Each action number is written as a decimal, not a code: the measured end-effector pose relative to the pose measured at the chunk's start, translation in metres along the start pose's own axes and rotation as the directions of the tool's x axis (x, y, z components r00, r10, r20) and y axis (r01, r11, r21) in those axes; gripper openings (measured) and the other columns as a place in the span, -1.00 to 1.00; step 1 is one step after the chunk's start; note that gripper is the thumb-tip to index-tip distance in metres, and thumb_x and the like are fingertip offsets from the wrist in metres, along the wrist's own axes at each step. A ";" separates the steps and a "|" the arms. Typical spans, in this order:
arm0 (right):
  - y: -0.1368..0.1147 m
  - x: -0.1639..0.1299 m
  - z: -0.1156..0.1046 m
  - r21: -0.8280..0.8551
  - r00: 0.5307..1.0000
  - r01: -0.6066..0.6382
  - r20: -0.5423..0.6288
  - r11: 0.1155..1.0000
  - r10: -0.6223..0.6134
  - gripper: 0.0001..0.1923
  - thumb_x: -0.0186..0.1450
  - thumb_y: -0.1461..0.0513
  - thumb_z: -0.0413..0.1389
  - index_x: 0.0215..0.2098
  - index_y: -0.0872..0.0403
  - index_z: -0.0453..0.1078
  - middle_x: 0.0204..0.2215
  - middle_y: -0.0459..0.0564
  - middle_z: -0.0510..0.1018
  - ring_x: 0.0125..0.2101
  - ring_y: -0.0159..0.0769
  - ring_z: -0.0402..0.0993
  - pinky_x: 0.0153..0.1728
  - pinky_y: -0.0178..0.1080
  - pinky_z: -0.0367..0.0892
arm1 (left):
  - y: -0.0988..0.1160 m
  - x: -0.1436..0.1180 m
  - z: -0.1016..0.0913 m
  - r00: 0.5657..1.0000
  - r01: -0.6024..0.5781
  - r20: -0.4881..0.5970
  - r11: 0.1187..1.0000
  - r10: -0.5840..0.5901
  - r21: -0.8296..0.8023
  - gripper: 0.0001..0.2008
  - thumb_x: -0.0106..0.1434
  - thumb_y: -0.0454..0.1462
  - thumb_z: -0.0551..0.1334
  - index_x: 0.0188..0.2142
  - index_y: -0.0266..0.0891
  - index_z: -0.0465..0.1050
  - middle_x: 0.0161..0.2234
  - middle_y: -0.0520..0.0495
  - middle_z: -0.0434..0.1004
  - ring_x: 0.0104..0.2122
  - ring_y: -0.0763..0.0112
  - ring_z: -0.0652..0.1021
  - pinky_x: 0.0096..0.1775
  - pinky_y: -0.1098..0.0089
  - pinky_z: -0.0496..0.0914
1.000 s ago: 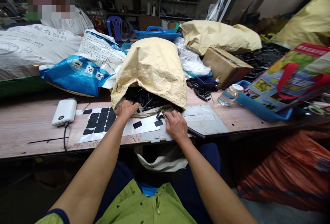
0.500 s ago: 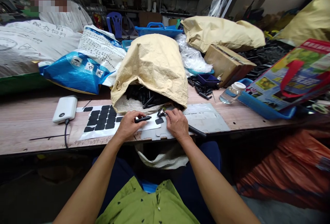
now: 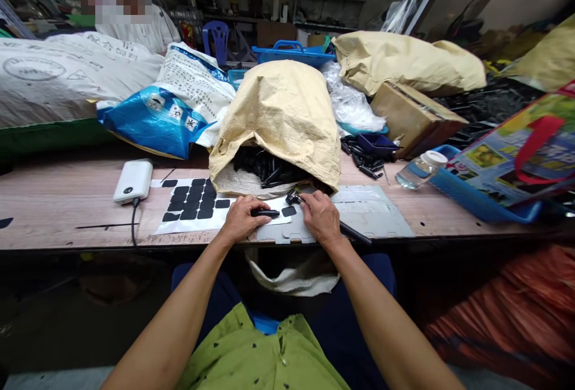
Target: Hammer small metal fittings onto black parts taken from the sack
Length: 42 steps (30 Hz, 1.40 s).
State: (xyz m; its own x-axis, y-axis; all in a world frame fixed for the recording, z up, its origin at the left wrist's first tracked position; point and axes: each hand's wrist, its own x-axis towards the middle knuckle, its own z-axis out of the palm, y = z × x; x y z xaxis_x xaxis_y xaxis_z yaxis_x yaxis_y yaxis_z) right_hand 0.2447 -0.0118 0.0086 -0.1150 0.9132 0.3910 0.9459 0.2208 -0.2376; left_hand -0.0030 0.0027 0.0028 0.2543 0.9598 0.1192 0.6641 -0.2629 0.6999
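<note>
My left hand (image 3: 245,217) is closed around a short black pen-like tube (image 3: 268,213), which lies almost level just above the worktop. In my right hand (image 3: 321,217) is a hammer, its shiny metal head beside the thumb and its black handle (image 3: 356,233) sticking out behind the wrist. Between the hands a single black rounded patch (image 3: 288,211) lies near the edge of a white sheet (image 3: 168,227). Several more such patches (image 3: 192,205) sit in rows on that sheet. Right behind my hands, a beige woven sack (image 3: 287,96) opens toward me, full of black parts (image 3: 265,168).
A white power bank (image 3: 133,180) with a cable stands at left. A grey board (image 3: 372,213) lies under my right hand. Further right are a lidded jar (image 3: 420,169), a blue tray (image 3: 507,213) and a cardboard box (image 3: 415,117). Across the table sits another person (image 3: 135,30).
The camera has turned left, so the scene sits further right in the picture. The tube in my left hand has tipped to nearly level. My right hand keeps its hold on the hammer.
</note>
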 end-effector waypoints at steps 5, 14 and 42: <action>-0.023 -0.001 -0.013 0.302 0.998 0.018 -0.069 0.953 0.003 -0.68 0.44 0.23 -0.01 0.08 0.05 0.47 -0.16 0.05 0.55 -0.15 -0.21 0.47 -0.09 -0.24 0.34 | 0.004 0.001 0.001 0.999 0.047 -0.017 0.999 -0.047 0.000 -0.73 0.07 -0.16 0.46 -0.19 -0.04 0.64 -0.18 0.02 0.62 -0.10 0.19 0.47 -0.01 0.22 0.33; -0.063 -0.006 -0.027 0.369 0.994 0.107 -0.012 0.923 -0.110 -0.69 0.46 0.23 -0.02 0.08 0.04 0.46 -0.15 0.04 0.59 -0.14 -0.24 0.50 -0.08 -0.27 0.36 | 0.008 0.003 0.001 0.994 0.103 -0.020 0.995 -0.103 -0.005 -0.75 0.03 -0.19 0.46 -0.25 -0.06 0.64 -0.23 0.04 0.61 -0.13 0.20 0.47 -0.07 0.25 0.33; 0.005 0.005 -0.004 0.076 0.999 0.039 0.030 0.996 -0.041 -0.74 0.40 0.25 0.09 0.00 -0.06 0.53 -0.20 -0.04 0.54 -0.15 -0.24 0.41 -0.12 -0.26 0.27 | 0.006 0.002 0.005 0.994 0.094 -0.059 0.995 -0.092 0.032 -0.76 0.02 -0.23 0.41 -0.25 -0.04 0.67 -0.22 0.02 0.63 -0.10 0.15 0.48 -0.02 0.19 0.35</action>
State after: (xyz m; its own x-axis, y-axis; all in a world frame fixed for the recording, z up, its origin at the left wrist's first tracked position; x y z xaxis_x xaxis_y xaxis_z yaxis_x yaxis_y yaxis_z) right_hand 0.2500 -0.0076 0.0125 -0.1628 0.9132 0.3736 0.9150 0.2814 -0.2892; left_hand 0.0050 0.0026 0.0042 0.1506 0.9840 0.0954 0.7075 -0.1746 0.6848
